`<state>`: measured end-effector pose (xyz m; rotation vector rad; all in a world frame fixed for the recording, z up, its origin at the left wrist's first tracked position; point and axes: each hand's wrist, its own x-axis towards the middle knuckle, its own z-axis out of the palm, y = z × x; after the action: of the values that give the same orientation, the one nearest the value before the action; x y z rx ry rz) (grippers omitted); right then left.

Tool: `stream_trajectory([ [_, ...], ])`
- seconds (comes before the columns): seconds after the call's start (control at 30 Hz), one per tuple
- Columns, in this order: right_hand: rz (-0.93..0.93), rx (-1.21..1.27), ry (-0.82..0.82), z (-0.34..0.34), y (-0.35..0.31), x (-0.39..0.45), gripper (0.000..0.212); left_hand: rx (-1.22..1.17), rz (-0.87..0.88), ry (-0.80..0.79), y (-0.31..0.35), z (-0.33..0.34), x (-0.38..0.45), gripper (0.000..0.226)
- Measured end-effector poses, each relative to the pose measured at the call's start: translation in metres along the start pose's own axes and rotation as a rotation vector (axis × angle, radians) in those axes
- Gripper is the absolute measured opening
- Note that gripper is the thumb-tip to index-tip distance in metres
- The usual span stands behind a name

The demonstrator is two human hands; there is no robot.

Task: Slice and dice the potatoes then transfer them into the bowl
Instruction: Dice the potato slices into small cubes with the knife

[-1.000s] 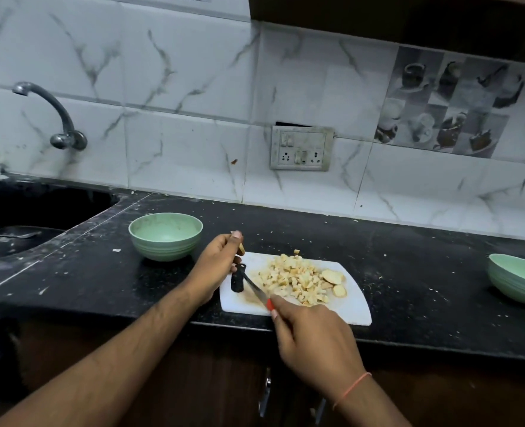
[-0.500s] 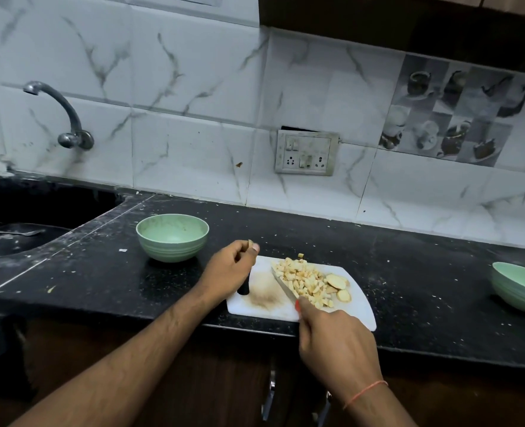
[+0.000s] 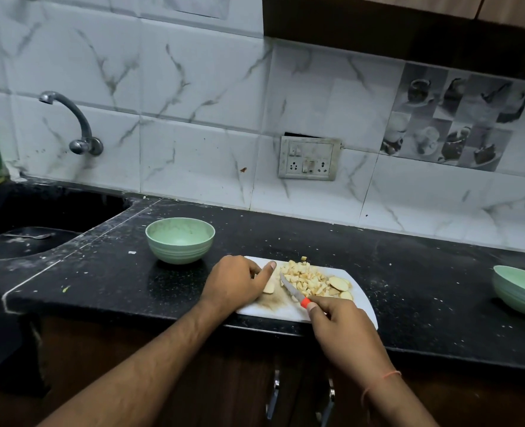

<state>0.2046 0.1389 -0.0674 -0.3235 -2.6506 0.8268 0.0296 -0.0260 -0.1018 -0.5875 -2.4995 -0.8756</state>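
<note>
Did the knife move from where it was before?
Yes. The knife slid right across the cutting board, from its bare left part to the diced potatoes.

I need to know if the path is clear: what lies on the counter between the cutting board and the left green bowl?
Only bare black counter, speckled with crumbs, separates the cutting board from the green bowl, seen in the head view.
</note>
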Motion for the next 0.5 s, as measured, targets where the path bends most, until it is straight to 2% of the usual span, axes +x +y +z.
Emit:
stream_trajectory([
  [0.07,0.05,0.192,-0.065,0.001,0.004,0.004,0.027,-0.113,-0.037,-0.01,-0.006,-0.003,0.004,0.042],
  [0.1,0.105,0.336,-0.097,0.002,0.006,0.005,0.029,-0.204,-0.067,-0.058,-0.012,-0.005,0.006,0.03],
  [0.13,0.179,0.487,-0.12,0.002,0.007,0.005,0.029,-0.278,-0.094,-0.137,-0.017,-0.007,0.008,0.028],
  [0.23,0.395,0.802,-0.159,-0.004,0.005,0.002,0.022,-0.269,-0.066,-0.399,-0.034,-0.018,0.01,0.063],
  [0.3,0.47,0.929,-0.187,-0.006,0.004,0.002,0.021,-0.21,-0.02,-0.479,-0.042,-0.023,0.009,0.066],
  [0.4,0.521,1.058,-0.193,-0.007,0.003,0.002,0.021,-0.196,0.013,-0.425,-0.044,-0.021,0.006,0.062],
  [0.5,0.489,1.029,-0.164,-0.006,0.0,0.0,0.022,-0.152,0.059,-0.372,-0.04,-0.015,0.003,0.058],
])
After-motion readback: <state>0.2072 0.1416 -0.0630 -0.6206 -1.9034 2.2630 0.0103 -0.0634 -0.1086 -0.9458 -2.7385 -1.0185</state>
